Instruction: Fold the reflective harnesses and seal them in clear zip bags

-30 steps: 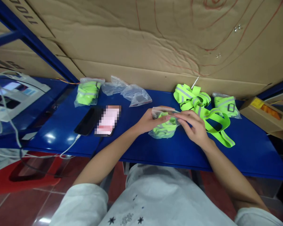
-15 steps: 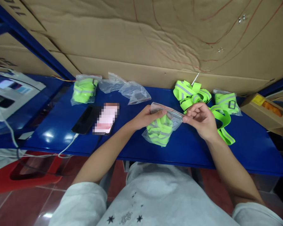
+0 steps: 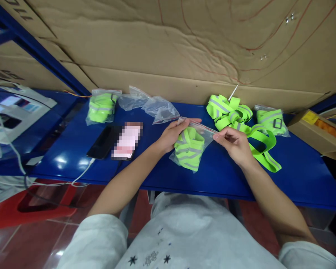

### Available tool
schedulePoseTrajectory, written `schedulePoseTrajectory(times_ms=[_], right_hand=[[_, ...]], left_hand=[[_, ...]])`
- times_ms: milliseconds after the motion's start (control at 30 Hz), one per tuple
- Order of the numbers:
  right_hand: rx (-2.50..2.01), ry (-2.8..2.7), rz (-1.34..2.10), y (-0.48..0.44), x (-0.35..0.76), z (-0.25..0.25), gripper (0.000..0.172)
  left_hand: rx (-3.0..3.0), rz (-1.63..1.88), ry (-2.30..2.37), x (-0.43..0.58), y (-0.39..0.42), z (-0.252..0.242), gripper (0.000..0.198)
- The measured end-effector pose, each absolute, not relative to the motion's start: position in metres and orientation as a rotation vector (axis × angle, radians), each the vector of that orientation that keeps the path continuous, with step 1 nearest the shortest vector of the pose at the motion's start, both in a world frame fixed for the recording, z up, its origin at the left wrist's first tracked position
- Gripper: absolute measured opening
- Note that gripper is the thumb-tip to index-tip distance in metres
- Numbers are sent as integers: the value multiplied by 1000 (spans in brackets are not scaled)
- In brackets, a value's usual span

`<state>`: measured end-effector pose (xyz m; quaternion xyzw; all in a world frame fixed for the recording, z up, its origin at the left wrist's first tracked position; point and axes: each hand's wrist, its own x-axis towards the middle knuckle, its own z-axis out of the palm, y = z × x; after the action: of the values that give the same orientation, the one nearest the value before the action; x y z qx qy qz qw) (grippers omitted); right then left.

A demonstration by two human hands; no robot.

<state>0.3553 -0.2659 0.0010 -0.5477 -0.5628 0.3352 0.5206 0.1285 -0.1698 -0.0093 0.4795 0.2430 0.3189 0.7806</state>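
Between my hands hangs a clear zip bag (image 3: pixel 189 151) with a folded neon-yellow reflective strap inside, tilted over the blue table (image 3: pixel 156 175). My left hand (image 3: pixel 173 134) grips the bag's upper left corner, thumb in front and fingers behind. At the other end of the red-lined zip edge, my right hand (image 3: pixel 233 144) pinches the corner between thumb and forefinger. Just beyond the right hand lies a loose pile of neon-yellow reflective straps (image 3: pixel 229 110), one loop trailing toward the front.
Filled strap bags lie at the back left (image 3: pixel 102 106) and back right (image 3: pixel 273 121). Empty zip bags (image 3: pixel 161 108) rest against the cardboard wall (image 3: pixel 156 48). A black phone (image 3: pixel 103 142) and a lit phone (image 3: pixel 127 140) lie left. A cardboard box (image 3: pixel 319 130) stands at the right.
My right hand has closed from loosely curled fingers into a firmer pinch at the bag's corner. My left thumb has drawn back left along the top edge, and its fingers show behind the bag.
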Motion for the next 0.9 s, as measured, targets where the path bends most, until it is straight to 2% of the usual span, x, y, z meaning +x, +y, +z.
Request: schedulePoseTrajectory(times_ms=[900], right_hand=[[-1326,-1233,861,-264,347,-11,26]], left_hand=[[1011,725,561,138,-182,-18,59]])
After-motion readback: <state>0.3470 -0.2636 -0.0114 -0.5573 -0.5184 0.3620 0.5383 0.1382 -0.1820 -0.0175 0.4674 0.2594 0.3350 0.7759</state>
